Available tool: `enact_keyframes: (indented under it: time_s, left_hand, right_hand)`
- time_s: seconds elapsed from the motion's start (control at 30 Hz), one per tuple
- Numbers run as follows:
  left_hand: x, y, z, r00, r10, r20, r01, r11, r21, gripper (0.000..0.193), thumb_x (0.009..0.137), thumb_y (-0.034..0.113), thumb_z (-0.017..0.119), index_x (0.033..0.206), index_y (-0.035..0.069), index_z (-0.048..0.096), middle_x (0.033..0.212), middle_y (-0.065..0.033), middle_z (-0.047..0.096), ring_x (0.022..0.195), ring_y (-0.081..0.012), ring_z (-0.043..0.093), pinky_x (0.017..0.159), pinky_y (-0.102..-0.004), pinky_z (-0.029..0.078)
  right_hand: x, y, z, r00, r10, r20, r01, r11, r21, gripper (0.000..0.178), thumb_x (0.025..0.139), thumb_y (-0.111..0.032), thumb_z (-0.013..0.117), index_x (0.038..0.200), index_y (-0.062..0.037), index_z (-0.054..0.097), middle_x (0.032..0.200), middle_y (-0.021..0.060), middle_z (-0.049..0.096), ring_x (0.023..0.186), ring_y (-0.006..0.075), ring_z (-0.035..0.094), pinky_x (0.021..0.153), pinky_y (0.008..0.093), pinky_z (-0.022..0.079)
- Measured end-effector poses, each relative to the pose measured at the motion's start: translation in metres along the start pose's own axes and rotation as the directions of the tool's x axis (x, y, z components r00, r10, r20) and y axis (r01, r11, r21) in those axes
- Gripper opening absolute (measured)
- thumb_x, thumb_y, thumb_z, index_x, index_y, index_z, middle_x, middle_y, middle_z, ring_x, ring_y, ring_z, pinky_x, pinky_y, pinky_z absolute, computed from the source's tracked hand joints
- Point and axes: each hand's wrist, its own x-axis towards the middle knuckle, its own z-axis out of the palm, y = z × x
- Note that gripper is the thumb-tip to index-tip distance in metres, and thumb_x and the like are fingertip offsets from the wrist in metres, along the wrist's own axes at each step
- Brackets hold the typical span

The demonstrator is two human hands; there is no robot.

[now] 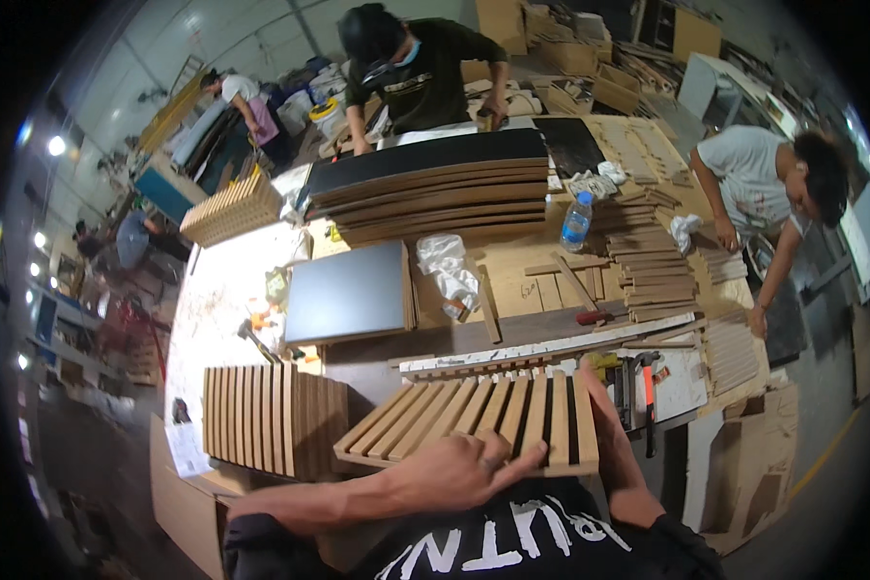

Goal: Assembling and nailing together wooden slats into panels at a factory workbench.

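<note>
Head view looks down on a slatted wooden panel [478,420] lying flat at the near edge of a crowded workbench [377,362], right in front of the person. Their left hand [459,469] rests on the panel's near edge, palm down, fingers loosely spread with the little finger stretched over the slats, gripping nothing. Their right hand [604,425] presses along the panel's right side, thumb edge against the outermost slat; whether its fingers curl under the board I cannot tell. The panel looks stiff and fairly light, dry bare wood with gaps between the slats, so it should not be slippery; its thin slat ends could chip if knocked. The two long outer edges seem the safest places to hold it. Just to the left stands a stack of similar panels [271,416], nearly touching, which leaves little room that way. Beyond the panel lies a long white strip [551,346], and to the right a hammer [646,396], both close. Farther back sit a dark board [346,292] and a plastic bottle [576,220]. Open room is mainly toward the person.
</note>
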Motion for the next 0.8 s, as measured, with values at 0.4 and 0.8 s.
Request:
enact_keyframes:
  time_s: [0.4,0.8]
  left_hand:
    - [-0.060,-0.062,-0.008,0.814,-0.265,-0.517,0.220,0.964,-0.149,0.068,0.086,0.039,0.069,0.141,0.008,0.045,0.114,-0.0139,0.061,0.113,-0.0321,0.054,0.102,-0.0506,0.039]
    - [-0.075,-0.054,0.180,0.106,-0.986,-0.126,-0.100,0.115,-0.988,0.045,0.106,0.019,0.046,0.146,0.002,0.039,0.120,-0.0096,0.060,0.108,-0.0149,0.054,0.095,-0.0266,0.042]
  right_hand:
    - [-0.013,0.000,-0.006,0.875,-0.470,0.117,0.469,0.882,0.035,0.072,0.077,-0.025,0.058,0.137,0.0104,0.039,0.126,0.0273,0.058,0.104,0.0382,0.067,0.086,0.0497,0.059]
    - [0.002,-0.025,-0.021,0.782,-0.532,0.326,0.494,0.209,-0.844,0.063,0.085,-0.039,0.076,0.133,-0.0048,0.054,0.123,0.0101,0.063,0.112,0.0218,0.059,0.096,0.0373,0.047]
